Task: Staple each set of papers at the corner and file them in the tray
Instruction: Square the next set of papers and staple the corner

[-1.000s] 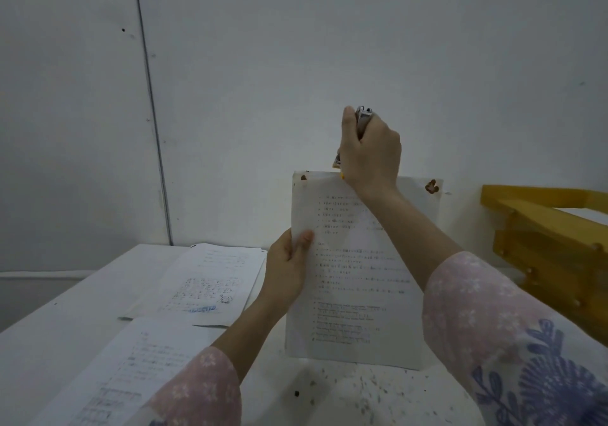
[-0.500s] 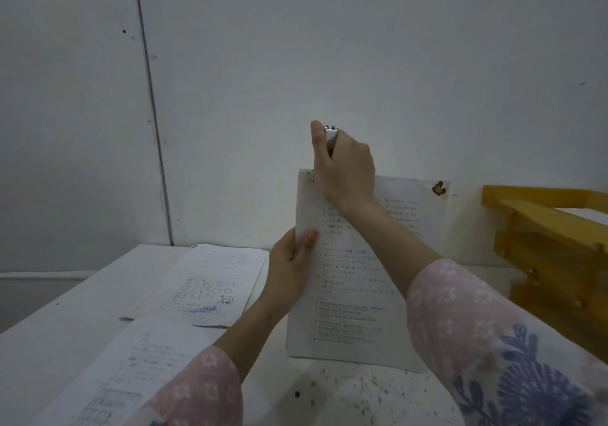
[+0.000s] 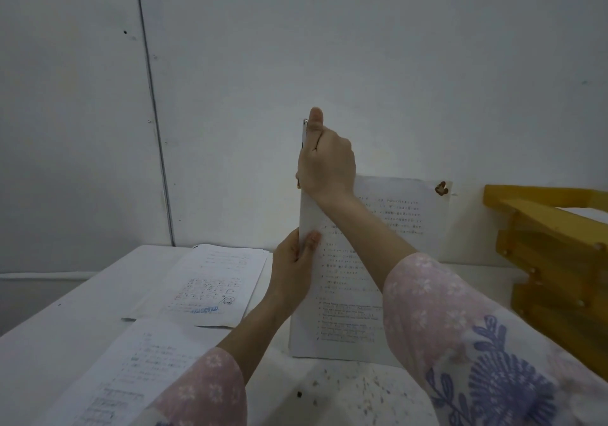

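Three sets of papers are in view, along with one stapler, one tray and two hands. One set stands upright just past 5 o'clock of centre, printed face toward the camera, with its lower edge close to the white table; whether it touches cannot be told. The other two lie flat on the table well apart from the upright one, the far set at 7 o'clock and the near set lower at 7 to 8 o'clock, and their corners overlap. The left hand pinches the upright set at its 9 o'clock edge, thumb flat on the front face and the other fingers curled out of sight behind the sheets. The right hand is closed in a fist over the set's 11 o'clock corner, wrapped round the stapler. Only a thin silver strip of the stapler shows, beside the thumb, which points straight up toward 12 o'clock. The fist covers the corner, so whether the stapler bites the paper cannot be told. A small brown mark sits at the set's 1 o'clock corner. The yellow tray, built in stacked tiers, stands at 3 to 4 o'clock near the upright set but not touching it. Both forearms wear pink flowered sleeves.
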